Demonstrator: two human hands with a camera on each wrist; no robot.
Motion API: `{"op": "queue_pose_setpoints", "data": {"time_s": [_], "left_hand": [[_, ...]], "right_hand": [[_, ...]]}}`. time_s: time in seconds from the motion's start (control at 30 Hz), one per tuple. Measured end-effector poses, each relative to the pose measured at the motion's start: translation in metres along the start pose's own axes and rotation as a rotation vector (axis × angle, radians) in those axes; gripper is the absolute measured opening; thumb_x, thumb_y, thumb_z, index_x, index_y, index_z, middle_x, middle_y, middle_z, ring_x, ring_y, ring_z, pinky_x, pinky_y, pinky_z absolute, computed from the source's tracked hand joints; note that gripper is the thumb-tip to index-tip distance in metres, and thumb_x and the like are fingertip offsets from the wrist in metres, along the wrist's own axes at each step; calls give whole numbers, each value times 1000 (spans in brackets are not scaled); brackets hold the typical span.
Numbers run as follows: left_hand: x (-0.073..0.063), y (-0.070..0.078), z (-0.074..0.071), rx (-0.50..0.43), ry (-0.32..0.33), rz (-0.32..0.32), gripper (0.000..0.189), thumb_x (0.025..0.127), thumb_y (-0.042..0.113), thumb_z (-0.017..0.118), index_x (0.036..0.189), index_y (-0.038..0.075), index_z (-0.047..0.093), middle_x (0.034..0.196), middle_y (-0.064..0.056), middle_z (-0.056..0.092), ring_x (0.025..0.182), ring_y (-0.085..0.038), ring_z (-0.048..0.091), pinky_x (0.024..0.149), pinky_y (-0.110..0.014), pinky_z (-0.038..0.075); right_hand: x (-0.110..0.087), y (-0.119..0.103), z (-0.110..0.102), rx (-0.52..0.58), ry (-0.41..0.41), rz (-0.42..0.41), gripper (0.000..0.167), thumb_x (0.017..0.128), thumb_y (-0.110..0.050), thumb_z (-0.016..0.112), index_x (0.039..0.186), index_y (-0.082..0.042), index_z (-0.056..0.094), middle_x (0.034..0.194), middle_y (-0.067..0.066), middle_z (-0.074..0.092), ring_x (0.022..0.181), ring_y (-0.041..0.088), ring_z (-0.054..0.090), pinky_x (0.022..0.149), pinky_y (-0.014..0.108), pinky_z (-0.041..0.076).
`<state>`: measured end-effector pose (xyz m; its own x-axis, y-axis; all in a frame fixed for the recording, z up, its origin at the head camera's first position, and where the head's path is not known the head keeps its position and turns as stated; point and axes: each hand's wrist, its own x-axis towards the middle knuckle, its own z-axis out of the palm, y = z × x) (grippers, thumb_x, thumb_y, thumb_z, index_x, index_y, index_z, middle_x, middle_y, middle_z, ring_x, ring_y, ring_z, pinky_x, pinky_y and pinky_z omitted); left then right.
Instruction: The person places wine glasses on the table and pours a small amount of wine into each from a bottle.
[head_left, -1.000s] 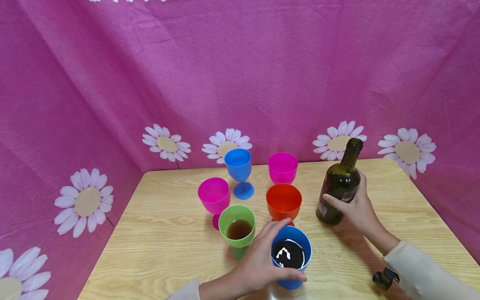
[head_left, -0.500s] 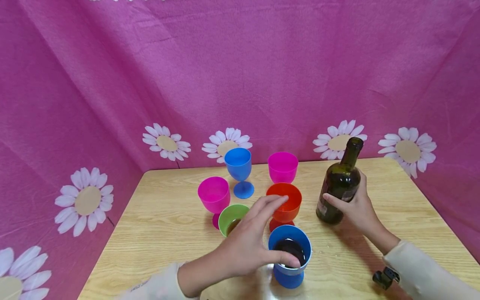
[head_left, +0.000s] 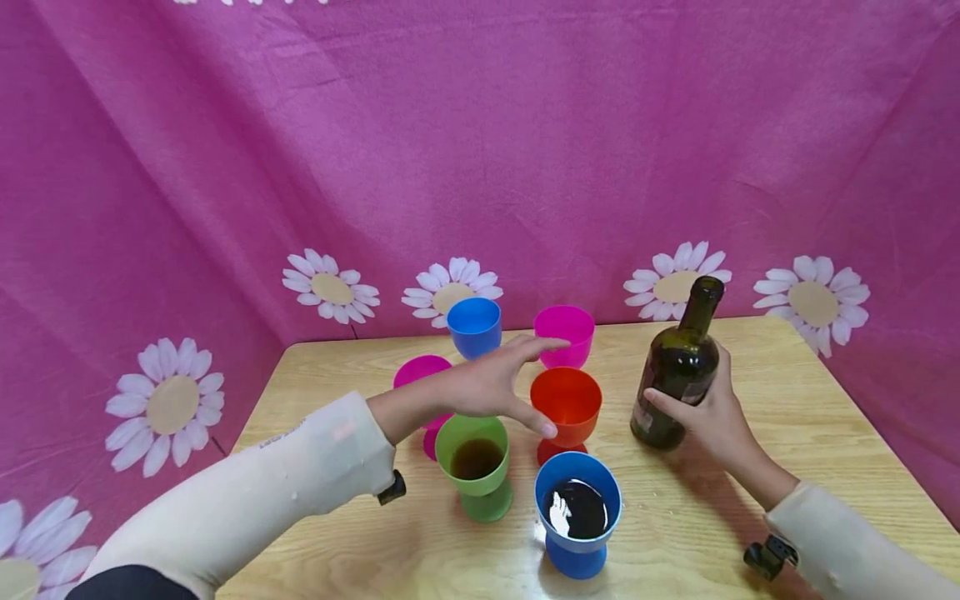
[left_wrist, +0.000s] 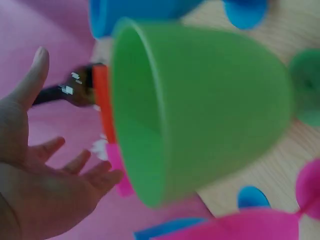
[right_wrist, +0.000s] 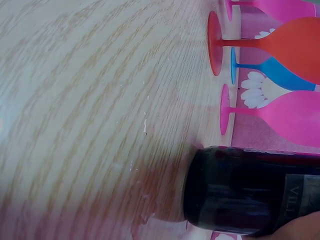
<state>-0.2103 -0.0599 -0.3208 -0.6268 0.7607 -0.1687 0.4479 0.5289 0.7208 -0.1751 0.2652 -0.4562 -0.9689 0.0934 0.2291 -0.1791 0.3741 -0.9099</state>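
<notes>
My right hand [head_left: 705,417] grips a dark green wine bottle [head_left: 678,362], its base at or close to the tabletop, slightly tilted to the right. My left hand [head_left: 495,382] hovers in the air with fingers and thumb spread, holding nothing. Its thumb and fingertips reach in front of an orange goblet [head_left: 567,398]. Below the wrist stands a green goblet [head_left: 486,500] with brown liquid inside, large in the left wrist view, where the open palm [left_wrist: 45,190] also shows. Nearest to me is a blue goblet [head_left: 576,546] holding dark liquid.
Farther back stand a second blue goblet [head_left: 474,329] and a pink goblet [head_left: 564,321]. Another pink goblet [head_left: 416,371] is partly covered by the left forearm. A few drops lie on the wooden table [head_left: 675,533]. A pink flowered cloth [head_left: 480,167] hangs behind.
My left hand has let go of the near blue goblet and moved away from me, up toward the orange goblet. The right hand and the wine bottle have stayed in place.
</notes>
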Motion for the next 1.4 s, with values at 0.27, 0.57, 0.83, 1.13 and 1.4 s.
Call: {"op": "queue_pose_setpoints", "data": {"time_s": [0.27,0.57,0.83,1.13,1.4], "left_hand": [[21,-19,-3,-32,-199,-59,105,81,32,88,164,30,23,160,0,38,150,-27,33,111,-45,46],[34,-27,2,-150,-261,-71,97,86,21,84,163,24,25,148,3,50,135,-18,45,93,-31,56],[36,-33,5,-240,-252,-94,87,91,19,80,162,27,30,148,1,50,135,-20,46,94,-32,56],[35,-37,9,-306,-255,-109,84,93,19,78,161,31,30,149,-1,49,136,-23,46,98,-37,54],[34,-38,10,-316,-259,-115,86,92,22,78,162,33,29,147,3,50,136,-21,46,97,-37,55]], "right_hand": [[-1,0,0,-6,-4,13,111,90,-22,82,162,-26,-3,160,28,28,144,49,31,112,77,23],[0,-2,2,7,-3,10,110,90,-22,82,162,-26,-1,160,27,28,144,49,31,113,76,23],[1,-2,3,16,-5,6,109,91,-21,82,162,-28,0,159,26,28,144,49,31,112,77,24],[3,-2,4,-1,-17,-35,107,89,-17,83,162,-24,6,157,26,31,141,49,33,112,77,25],[2,-2,5,-141,-46,-145,106,84,-9,86,161,-27,15,146,19,49,123,12,47,105,33,38]]}}
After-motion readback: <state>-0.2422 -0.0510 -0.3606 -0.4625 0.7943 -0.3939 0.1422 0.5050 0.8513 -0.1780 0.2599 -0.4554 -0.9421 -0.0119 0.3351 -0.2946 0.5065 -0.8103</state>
